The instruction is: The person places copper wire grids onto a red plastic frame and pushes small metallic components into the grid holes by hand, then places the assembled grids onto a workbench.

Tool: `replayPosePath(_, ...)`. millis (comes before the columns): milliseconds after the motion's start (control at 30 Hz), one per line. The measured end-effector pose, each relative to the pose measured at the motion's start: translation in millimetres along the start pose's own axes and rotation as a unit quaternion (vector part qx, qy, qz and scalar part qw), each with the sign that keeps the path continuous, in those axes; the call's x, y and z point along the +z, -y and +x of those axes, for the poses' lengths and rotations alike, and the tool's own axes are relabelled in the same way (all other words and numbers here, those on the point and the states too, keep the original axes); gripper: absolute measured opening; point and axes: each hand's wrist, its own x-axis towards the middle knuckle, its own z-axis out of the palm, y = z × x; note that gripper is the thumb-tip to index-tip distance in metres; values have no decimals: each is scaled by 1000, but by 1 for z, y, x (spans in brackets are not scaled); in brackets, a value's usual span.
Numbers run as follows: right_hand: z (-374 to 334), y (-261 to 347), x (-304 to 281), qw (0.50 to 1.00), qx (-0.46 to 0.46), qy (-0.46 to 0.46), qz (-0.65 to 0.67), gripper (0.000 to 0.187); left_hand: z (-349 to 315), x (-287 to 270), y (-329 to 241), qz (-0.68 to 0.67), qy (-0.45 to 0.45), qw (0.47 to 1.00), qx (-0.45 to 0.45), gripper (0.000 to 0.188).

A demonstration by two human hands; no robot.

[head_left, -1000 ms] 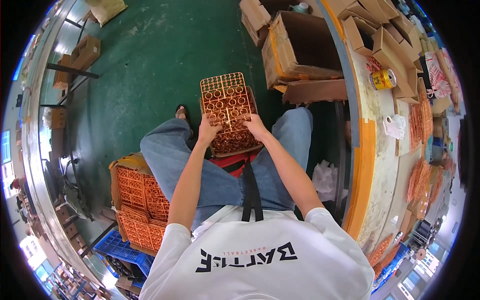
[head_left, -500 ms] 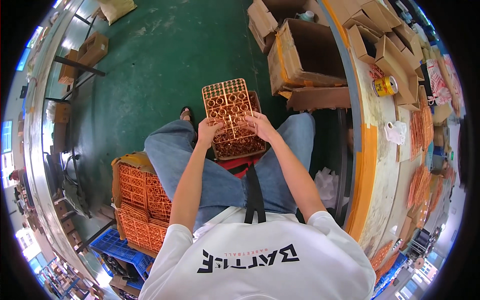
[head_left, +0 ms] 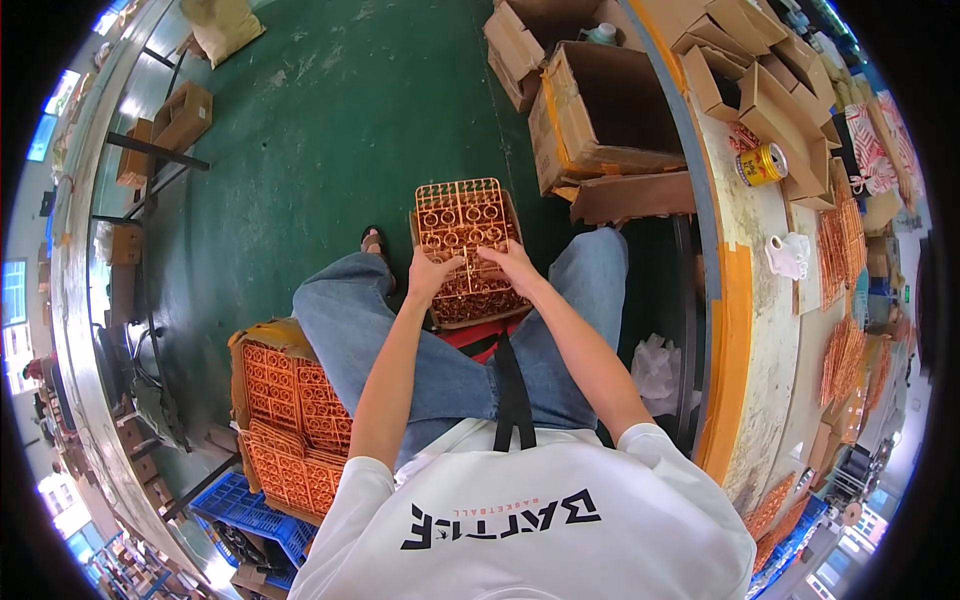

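Note:
An orange plastic sprue frame (head_left: 459, 212), a flat grid with rows of rings, lies in front of me over an open carton (head_left: 487, 319). My left hand (head_left: 432, 272) grips its left side, thumb pointing inward. At the opposite side my right hand (head_left: 512, 265) is closed on the same frame, its thumb near the middle bar. Most of the fingers are hidden under the grid. Loose copper-coloured small parts (head_left: 478, 306) fill the carton below, between my knees. Whether the frame rests on them I cannot tell.
At my left knee, a torn carton (head_left: 240, 385) holds stacked orange frames (head_left: 292, 455), with a blue crate (head_left: 250, 515) behind. To the right runs a taped workbench (head_left: 728, 350) bearing a yellow can (head_left: 762, 164) and small boxes. Large cartons (head_left: 575, 140) stand ahead right on the green floor.
The frame has come down flatter over the carton, its far edge now lower in view. Both hands have moved slightly with it, thumbs closer to the middle. My view has shifted a little.

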Motion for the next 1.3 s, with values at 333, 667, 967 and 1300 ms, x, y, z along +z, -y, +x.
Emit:
replayPosePath(333, 17, -38, -5, 898, -107, -192, -380, 21, 14, 2, 29, -59, 4, 998, -11, 21)
replayPosePath(667, 8, -28, -23, 980, -124, -39, -151, 24, 9, -22, 10, -324, 120, 937, -57, 34)
replayPosePath(967, -26, -1, -23, 981, -92, 137, 97, 46, -6, -25, -10, -178, 105, 975, -75, 25)
replayPosePath(1300, 8, -50, -14, 899, -208, -176, -343, 30, 4, -6, 9, -89, 93, 982, -136, 37)
